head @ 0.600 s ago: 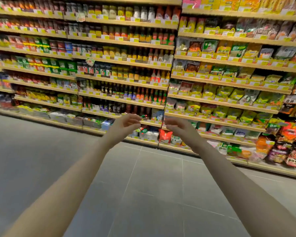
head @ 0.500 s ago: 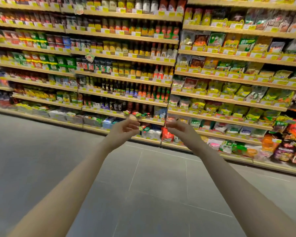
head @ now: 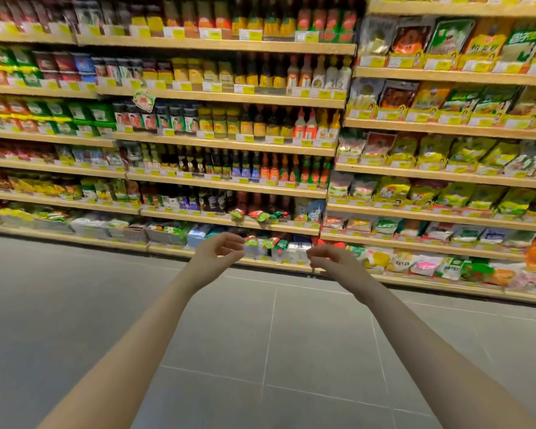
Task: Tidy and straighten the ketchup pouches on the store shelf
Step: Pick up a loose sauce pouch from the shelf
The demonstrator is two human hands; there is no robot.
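Red and green ketchup pouches (head: 262, 215) lean unevenly on a low wooden shelf (head: 229, 222), and more such pouches (head: 268, 243) stand on the bottom shelf just below. Both my arms are stretched out toward them across the aisle. My left hand (head: 218, 253) hovers in front of the bottom shelf, left of the lower pouches, fingers curled and apart, holding nothing. My right hand (head: 330, 260) is level with it to the right, fingers loosely curled, also empty. Neither hand touches a pouch. The picture is blurred by motion.
Tall wooden shelving fills the view: sauce bottles (head: 260, 165) in the middle bay, jars and packets on the left, seasoning bags (head: 446, 150) on the right. Grey floor tiles (head: 260, 351) lie between me and the shelves.
The shelves have grown larger in view as I came closer. Both hands stay raised, now lower against the shelving, in front of the bottom shelf.
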